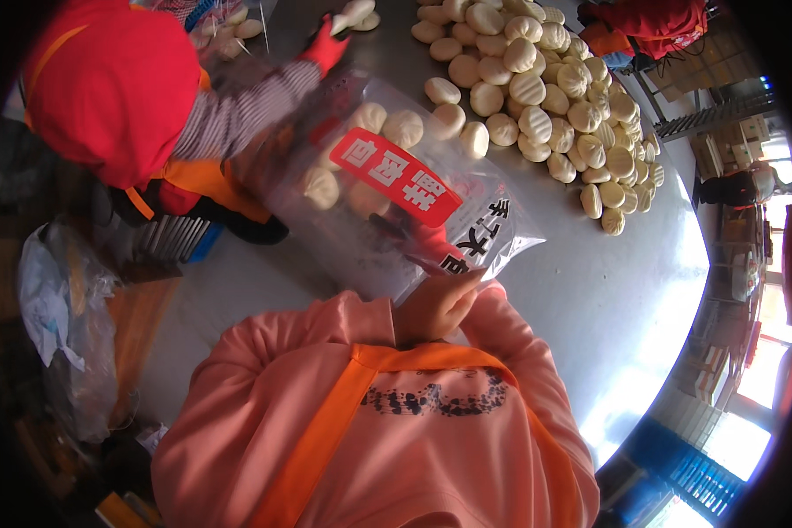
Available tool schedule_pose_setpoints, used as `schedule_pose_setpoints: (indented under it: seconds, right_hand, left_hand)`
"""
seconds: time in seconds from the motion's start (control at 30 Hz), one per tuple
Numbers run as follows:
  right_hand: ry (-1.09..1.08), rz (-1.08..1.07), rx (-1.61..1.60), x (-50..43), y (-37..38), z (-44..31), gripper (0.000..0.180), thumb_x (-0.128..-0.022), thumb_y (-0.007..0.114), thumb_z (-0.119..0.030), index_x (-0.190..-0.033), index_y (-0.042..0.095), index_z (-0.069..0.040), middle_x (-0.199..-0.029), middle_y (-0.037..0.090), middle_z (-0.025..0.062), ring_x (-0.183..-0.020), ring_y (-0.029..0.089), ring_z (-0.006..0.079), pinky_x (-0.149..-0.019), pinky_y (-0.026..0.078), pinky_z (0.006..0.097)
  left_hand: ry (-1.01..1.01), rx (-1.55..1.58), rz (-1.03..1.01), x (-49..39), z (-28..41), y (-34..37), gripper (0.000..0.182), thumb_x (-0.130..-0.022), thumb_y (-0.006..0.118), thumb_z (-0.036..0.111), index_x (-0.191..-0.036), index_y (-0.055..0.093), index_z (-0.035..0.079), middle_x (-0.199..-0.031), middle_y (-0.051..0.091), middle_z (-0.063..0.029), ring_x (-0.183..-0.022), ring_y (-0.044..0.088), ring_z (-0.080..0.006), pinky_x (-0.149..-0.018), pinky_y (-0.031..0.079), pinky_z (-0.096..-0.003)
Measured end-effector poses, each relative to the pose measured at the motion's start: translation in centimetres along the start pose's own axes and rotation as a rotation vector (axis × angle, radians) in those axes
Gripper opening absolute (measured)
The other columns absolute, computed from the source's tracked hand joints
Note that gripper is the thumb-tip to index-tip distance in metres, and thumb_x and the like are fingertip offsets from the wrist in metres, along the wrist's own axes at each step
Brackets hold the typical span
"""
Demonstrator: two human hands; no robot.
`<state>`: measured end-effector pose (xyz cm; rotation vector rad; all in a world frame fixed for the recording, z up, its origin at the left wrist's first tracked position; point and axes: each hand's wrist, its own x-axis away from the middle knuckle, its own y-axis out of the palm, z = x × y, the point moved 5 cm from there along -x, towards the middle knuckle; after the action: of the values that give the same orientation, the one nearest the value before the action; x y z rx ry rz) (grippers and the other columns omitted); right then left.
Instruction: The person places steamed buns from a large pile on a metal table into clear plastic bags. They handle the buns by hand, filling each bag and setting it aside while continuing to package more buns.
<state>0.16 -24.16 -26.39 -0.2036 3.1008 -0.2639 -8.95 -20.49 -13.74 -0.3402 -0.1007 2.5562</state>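
Note:
My left hand (437, 302), bare, grips the mouth edge of a clear printed plastic bag (343, 254) held up before my chest. The bag has a red label band and black lettering, and several pale pleated buns (321, 187) lie in its far end. My right hand (402, 231), in a red and dark glove, reaches inside the bag, its wrist passing beyond my left hand. Its dark fingers are close to one bun (367, 199); blurred by the film, they do not show whether they hold it.
A large heap of buns (528, 86) covers the far right of the metal table (567, 297). At left, a co-worker in a red cap (115, 92) reaches across with a red-gloved hand (327, 49) at more buns (363, 16). Plastic bags (72, 330) hang at the left edge.

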Motion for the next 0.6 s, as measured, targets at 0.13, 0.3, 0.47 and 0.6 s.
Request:
schedule_pose_setpoints:
  seconds: [0.13,0.3,0.47,0.6]
  right_hand:
    - [-0.032,-0.16,-0.246,-2.0,0.9,0.1,0.03,-0.082,0.065,-0.001,-0.11,0.055,-0.006,-0.092,0.059,0.0072,-0.084,0.059,0.0169,-0.072,0.05,0.0302]
    - [0.009,-0.321,-0.165,-1.5,-1.0,-1.2,0.041,-0.083,0.062,0.003,-0.122,0.051,-0.004,-0.105,0.059,0.0086,-0.095,0.058,0.0171,-0.08,0.049,0.031]
    - [0.185,0.054,-0.379,6.7,-6.7,-1.1,0.042,-0.084,0.062,0.001,-0.124,0.052,-0.003,-0.108,0.061,0.0081,-0.096,0.058,0.0154,-0.082,0.049,0.0312]
    - [0.105,0.19,-0.117,11.1,-8.8,-1.1,0.046,-0.084,0.063,0.001,-0.129,0.05,-0.001,-0.114,0.06,0.0081,-0.103,0.054,0.0136,-0.088,0.046,0.0296]
  left_hand:
    - [-0.042,-0.013,0.024,-0.1,-0.7,-0.1,0.042,-0.092,0.049,0.006,-0.134,0.044,0.002,-0.074,0.055,-0.0198,-0.063,0.057,-0.0301,-0.058,0.044,-0.0354]
    - [-0.08,0.053,0.086,-0.6,-1.7,-0.2,0.042,-0.091,0.049,0.004,-0.133,0.044,0.002,-0.071,0.053,-0.0188,-0.06,0.056,-0.0289,-0.057,0.044,-0.0343]
    - [-0.038,-0.017,0.058,-0.1,-1.9,0.0,0.044,-0.09,0.05,0.005,-0.134,0.044,0.003,-0.068,0.054,-0.0188,-0.058,0.057,-0.0312,-0.056,0.044,-0.0354]
    - [-0.103,-0.021,-0.047,1.1,-2.0,0.2,0.046,-0.09,0.051,0.008,-0.135,0.044,0.005,-0.07,0.056,-0.0189,-0.062,0.06,-0.0327,-0.057,0.045,-0.0375]
